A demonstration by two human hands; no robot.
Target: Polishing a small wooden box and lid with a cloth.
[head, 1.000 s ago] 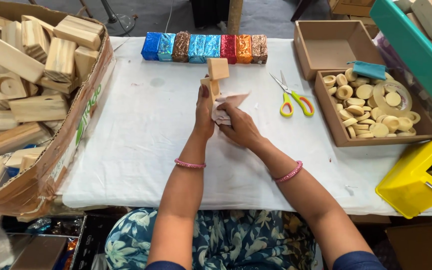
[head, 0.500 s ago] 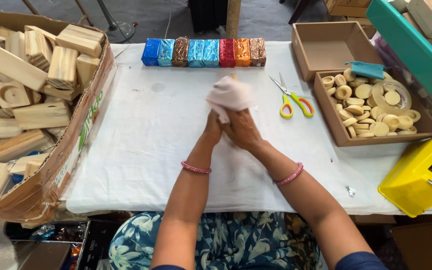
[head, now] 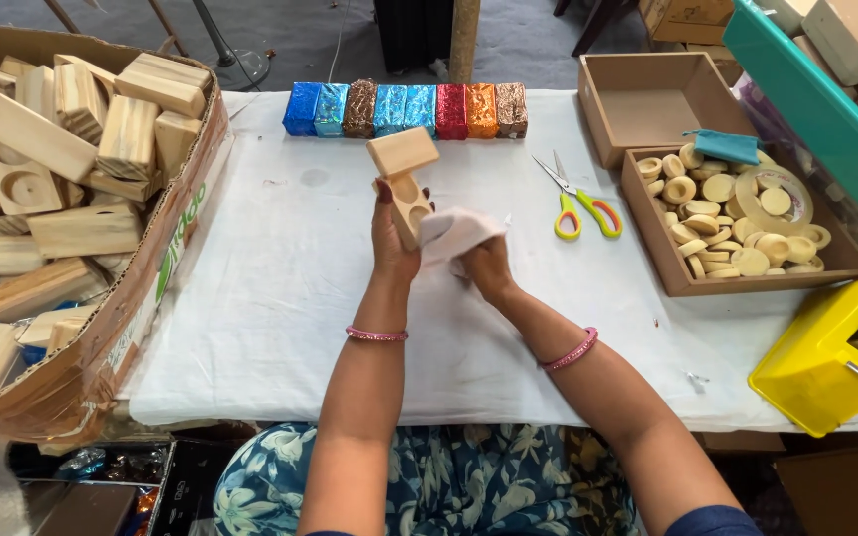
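My left hand (head: 390, 240) holds a pale wooden block (head: 404, 184) upright above the white table cover (head: 280, 288); the block has round hollows in its side and a square top. My right hand (head: 489, 266) grips a crumpled white cloth (head: 454, 234) pressed against the lower side of the block. Both wrists wear pink bangles.
A big cardboard box of wooden blocks (head: 62, 169) fills the left. A row of foil-wrapped blocks (head: 404, 107) lies at the far edge. Yellow-green scissors (head: 576, 203), an empty brown tray (head: 652, 99), a tray of wooden discs (head: 737, 213) and a yellow tape dispenser (head: 826, 352) stand at right.
The cloth covered the block's top half a second ago; it has now come down to the block's lower side, and the block is uncovered and tilted left.
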